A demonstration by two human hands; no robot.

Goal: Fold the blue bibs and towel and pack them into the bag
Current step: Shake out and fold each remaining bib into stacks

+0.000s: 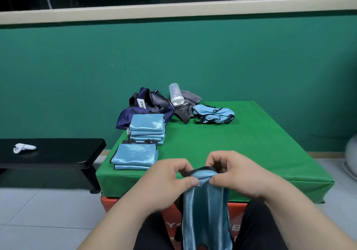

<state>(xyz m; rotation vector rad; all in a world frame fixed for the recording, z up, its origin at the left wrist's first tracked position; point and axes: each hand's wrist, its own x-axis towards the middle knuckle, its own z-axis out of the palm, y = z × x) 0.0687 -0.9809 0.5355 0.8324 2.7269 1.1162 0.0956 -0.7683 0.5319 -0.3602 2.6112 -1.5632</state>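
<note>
Blue bib (pixel 205 209) is right at the bottom middle of the frame, hanging down between my knees while I hold its dark-trimmed top edge up in front of the green mat (pixel 222 143). My left hand (pixel 166 180) has the thumb pressed on the fabric from the near side with the fingers curled over the edge, so it's pinching the bib's top left. My right hand (pixel 239 174) mirrors it: thumb on the front, fingers hooked over the trim, pinching the top right. The two thumbs almost meet in the middle. Both forearms come in from the bottom corners, wrists angled inward.

On the mat, left of centre, there's a low stack of folded bibs (pixel 135 158) near the front edge and a taller stack (pixel 147 129) just behind it. The navy bag (pixel 144 107) sits slumped at the back left corner of the mat, touching the taller stack. A clear bottle (pixel 175 94) lies against a grey towel (pixel 188 102) beside the bag, and a crumpled pile of unfolded bibs (pixel 213 115) is just right of that. Over at mid left, a white controller (pixel 23 148) rests on a black bench (pixel 58 153).
</note>
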